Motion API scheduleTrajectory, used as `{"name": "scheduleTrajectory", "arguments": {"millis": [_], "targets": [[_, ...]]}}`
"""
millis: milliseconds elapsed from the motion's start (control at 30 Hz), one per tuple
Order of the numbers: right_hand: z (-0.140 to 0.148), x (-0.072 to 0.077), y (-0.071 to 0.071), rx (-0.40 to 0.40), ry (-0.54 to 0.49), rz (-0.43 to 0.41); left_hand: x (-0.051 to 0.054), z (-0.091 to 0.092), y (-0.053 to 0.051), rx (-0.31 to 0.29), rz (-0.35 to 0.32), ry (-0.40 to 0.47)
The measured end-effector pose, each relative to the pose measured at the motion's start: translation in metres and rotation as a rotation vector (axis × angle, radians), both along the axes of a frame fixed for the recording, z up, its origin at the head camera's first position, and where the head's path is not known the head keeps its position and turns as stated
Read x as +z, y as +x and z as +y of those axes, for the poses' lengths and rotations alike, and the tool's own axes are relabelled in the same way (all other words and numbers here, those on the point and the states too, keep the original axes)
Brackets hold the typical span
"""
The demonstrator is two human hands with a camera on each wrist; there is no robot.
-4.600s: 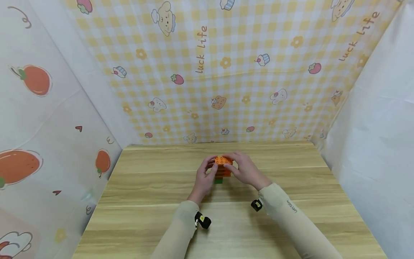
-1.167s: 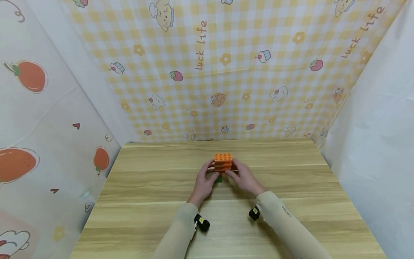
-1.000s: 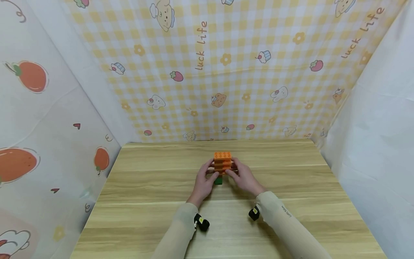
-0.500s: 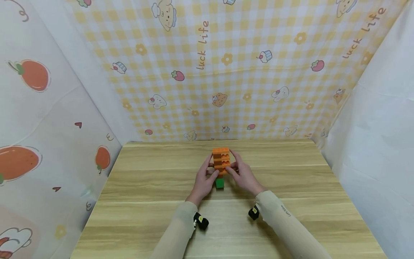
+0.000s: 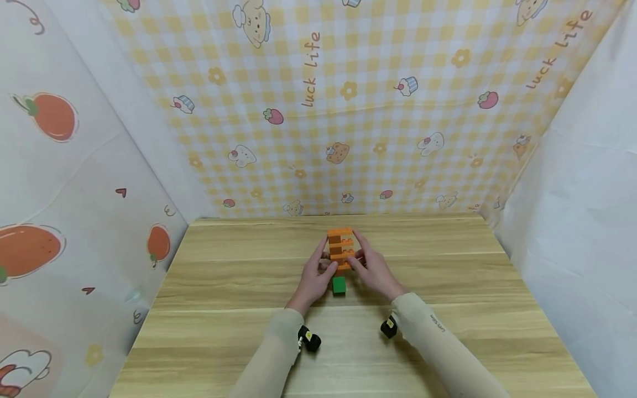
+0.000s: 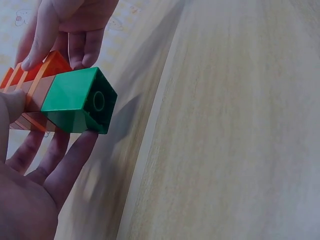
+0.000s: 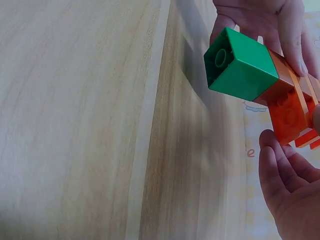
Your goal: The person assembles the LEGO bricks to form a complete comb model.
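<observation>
Both hands hold a stack of toy building blocks (image 5: 341,256) in the head view, one hand on each side. Orange plates alternate with brown blocks (image 5: 335,249), and a green block (image 5: 339,286) forms the lower end. My left hand (image 5: 313,281) grips the left side with thumb in front; in the left wrist view one fingertip touches the edge of the green block (image 6: 70,95). My right hand (image 5: 376,272) pinches the orange plates from the right. The hollow underside of the green block (image 7: 245,65) faces the right wrist camera, off the tabletop. Fingers behind the stack are partly hidden.
A wood-grain table (image 5: 239,276) lies under the hands. Behind it hangs a yellow checked cloth (image 5: 348,127), with white sheets (image 5: 577,182) at the sides. Black wrist cameras (image 5: 310,339) hang beneath the sleeves.
My right hand has come down from the stack's top to its side. The stack has tilted back, so its studded top is out of sight and more of its front and green block shows.
</observation>
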State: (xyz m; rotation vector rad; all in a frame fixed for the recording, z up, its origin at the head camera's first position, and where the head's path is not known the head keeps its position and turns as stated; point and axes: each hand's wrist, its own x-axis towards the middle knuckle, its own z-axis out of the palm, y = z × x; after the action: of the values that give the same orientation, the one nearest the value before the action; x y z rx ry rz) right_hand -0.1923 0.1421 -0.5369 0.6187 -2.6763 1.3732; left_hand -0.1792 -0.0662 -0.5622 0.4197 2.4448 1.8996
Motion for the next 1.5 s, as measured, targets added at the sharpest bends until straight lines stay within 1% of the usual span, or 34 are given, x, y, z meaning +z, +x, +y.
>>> {"name": "scheduleTrajectory", "arguments": {"millis": [167,267,400,467,600,733,800,900,1033,1167,1267,1400,1500], "targets": [[-0.001,-0.002,0.0,-0.01,0.019,-0.02,-0.002,0.001,-0.001,-0.006,0.004,-0.001],[-0.003,-0.003,0.0,-0.014,0.036,-0.037,-0.003,0.001,-0.002,0.001,0.023,-0.014],[-0.005,-0.004,0.0,-0.022,0.065,-0.071,-0.005,0.002,-0.003,0.03,0.054,-0.063],[-0.006,-0.005,0.0,-0.023,0.08,-0.094,-0.006,0.002,-0.003,0.04,0.057,-0.092],[-0.007,-0.007,0.001,-0.021,0.111,-0.14,-0.006,0.002,-0.001,0.038,0.028,-0.132],[-0.008,-0.007,0.001,-0.023,0.135,-0.173,-0.004,0.003,0.0,0.023,-0.006,-0.146],[-0.008,-0.008,0.0,-0.026,0.141,-0.183,-0.004,0.004,-0.001,0.019,-0.013,-0.159],[-0.009,-0.008,0.0,-0.028,0.155,-0.194,-0.005,0.005,-0.003,0.014,-0.017,-0.164],[-0.01,-0.008,-0.001,-0.026,0.168,-0.21,-0.006,0.006,-0.006,0.002,-0.001,-0.164],[-0.012,-0.009,-0.001,-0.026,0.182,-0.194,-0.006,0.006,-0.008,-0.003,0.015,-0.2],[-0.013,-0.011,-0.003,-0.026,0.195,-0.185,-0.003,0.007,-0.007,0.0,-0.006,-0.229],[-0.014,-0.012,-0.005,-0.02,0.212,-0.2,0.0,0.008,-0.006,0.006,-0.064,-0.25],[-0.015,-0.011,-0.005,-0.012,0.227,-0.211,0.0,0.008,-0.006,0.009,-0.086,-0.261]]}}
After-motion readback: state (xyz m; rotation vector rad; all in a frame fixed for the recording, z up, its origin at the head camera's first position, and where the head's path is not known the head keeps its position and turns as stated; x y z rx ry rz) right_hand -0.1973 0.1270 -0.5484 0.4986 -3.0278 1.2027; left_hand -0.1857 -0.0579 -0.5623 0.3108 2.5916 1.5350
